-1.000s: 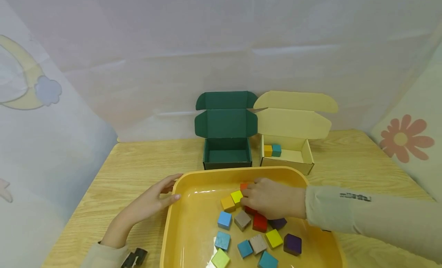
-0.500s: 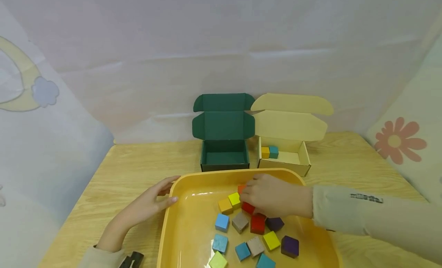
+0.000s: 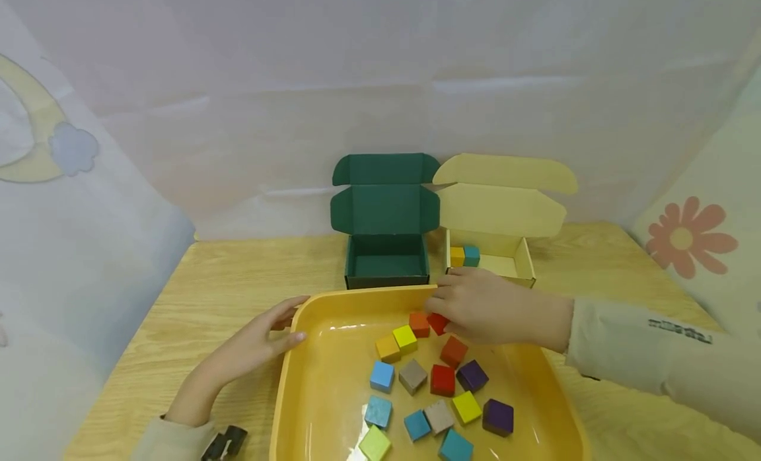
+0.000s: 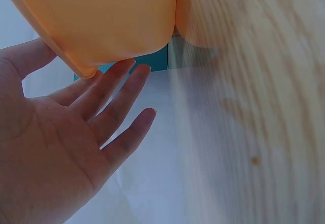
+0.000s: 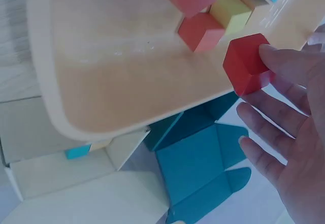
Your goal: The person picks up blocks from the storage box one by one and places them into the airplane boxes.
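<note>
My right hand (image 3: 484,306) pinches a red cube (image 5: 248,64) between thumb and fingers, over the far side of the yellow tray (image 3: 327,355). In the head view the cube shows only partly beneath the fingers, beside an orange cube (image 3: 419,324). My left hand (image 3: 252,345) holds the tray's left rim near the far corner. Its thumb lies over the rim, while the fingers, fairly straight and spread, reach along the outer wall in the left wrist view. Among the several cubes in the tray are a red one (image 3: 442,380) and a dark red one (image 3: 454,351).
Behind the tray stand a green box (image 3: 386,266) and a cream box (image 3: 502,266), both with lids raised. The cream box contains an orange cube (image 3: 456,256) and a teal cube (image 3: 471,256). A black object (image 3: 224,442) is by my left sleeve.
My right hand has moved up and away from the cube group toward the far rim, taking the red cube with it. The dark red cube is uncovered. My left hand stays at the rim.
</note>
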A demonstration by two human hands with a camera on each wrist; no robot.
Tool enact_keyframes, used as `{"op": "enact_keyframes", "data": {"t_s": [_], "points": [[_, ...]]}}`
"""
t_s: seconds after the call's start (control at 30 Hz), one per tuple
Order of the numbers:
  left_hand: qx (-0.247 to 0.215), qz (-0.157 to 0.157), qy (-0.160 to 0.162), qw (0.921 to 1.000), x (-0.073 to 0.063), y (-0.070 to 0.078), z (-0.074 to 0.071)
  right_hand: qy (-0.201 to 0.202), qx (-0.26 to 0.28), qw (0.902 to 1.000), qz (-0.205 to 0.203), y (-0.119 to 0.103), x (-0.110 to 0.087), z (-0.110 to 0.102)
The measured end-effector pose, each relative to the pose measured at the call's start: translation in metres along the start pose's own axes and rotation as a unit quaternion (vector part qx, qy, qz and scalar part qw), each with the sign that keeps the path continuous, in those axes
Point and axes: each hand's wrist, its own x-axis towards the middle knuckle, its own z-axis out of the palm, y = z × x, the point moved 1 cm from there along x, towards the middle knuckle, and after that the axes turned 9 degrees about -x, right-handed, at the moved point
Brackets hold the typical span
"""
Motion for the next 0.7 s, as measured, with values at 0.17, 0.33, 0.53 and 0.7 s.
{"op": "enact_keyframes", "data": {"t_s": [0.17,0.33,0.53,0.7], "points": [[0.001,0.001,-0.002,1.0,0.0,0.0,-0.001,-0.005,0.012,0.9995,0.027,0.011,-0.005,-0.001],[0.003,0.005,0.001,1.0,0.001,0.0,-0.001,0.016,0.059,0.9967,0.054,0.03,-0.012,-0.001],[-0.003,0.001,-0.001,1.0,0.0,0.0,-0.001,0.004,0.113,0.9892,0.093,0.053,-0.017,0.001],[-0.005,0.002,-0.003,1.0,0.001,0.0,-0.002,-0.014,0.137,0.9819,0.13,0.069,-0.02,0.009]]}}
